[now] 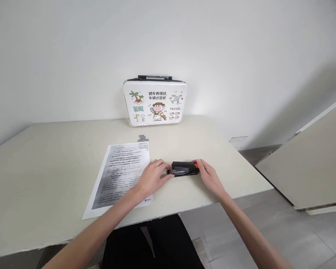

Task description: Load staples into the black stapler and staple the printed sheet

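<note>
A black stapler (184,169) with an orange part at its right end lies on its base on the table, between my two hands. My left hand (154,175) grips the stapler's left end between thumb and fingers, near its metal front. At the opposite end, my right hand (209,175) is closed round the orange part, its fingertips mostly hidden behind the stapler. A printed sheet of paper (120,175) lies flat to the left, partly under my left hand and forearm.
A white case (156,102) with cartoon prints and a black handle stands against the wall at the table's back. Dark tape marks (142,138) sit above the sheet. The pale table (53,168) ends at a front edge near my lap. A light panel (310,160) stands at the right.
</note>
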Demonstrator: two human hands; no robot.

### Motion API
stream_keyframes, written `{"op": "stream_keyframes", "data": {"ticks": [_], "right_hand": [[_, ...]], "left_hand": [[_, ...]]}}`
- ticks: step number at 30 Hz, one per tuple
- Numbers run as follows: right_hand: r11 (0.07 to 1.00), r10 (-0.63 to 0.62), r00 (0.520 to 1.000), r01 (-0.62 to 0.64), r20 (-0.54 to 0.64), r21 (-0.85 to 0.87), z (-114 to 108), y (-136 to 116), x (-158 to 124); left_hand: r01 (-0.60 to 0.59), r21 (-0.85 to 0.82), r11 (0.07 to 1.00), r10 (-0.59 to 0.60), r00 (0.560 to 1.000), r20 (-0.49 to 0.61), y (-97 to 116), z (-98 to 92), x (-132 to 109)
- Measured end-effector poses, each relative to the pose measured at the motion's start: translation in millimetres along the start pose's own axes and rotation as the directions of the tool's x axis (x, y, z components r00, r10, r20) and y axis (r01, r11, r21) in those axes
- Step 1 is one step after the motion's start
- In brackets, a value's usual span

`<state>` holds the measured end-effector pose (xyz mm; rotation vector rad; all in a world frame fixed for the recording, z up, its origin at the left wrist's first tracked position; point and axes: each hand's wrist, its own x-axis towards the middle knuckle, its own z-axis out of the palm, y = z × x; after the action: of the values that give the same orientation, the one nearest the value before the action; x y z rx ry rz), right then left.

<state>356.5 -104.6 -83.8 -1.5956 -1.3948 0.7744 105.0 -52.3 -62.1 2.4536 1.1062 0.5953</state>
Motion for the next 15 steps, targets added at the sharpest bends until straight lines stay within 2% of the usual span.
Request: {"op": "stream_keyframes", "data": {"ticks": [15], "right_hand": [[0.996,-0.005,1.000,0.006,0.011,-0.089,8,4,0]], "left_hand": [[-0.052,0.030,0.998,0.051,0.998,0.044,-7,-2.4,11]]}}
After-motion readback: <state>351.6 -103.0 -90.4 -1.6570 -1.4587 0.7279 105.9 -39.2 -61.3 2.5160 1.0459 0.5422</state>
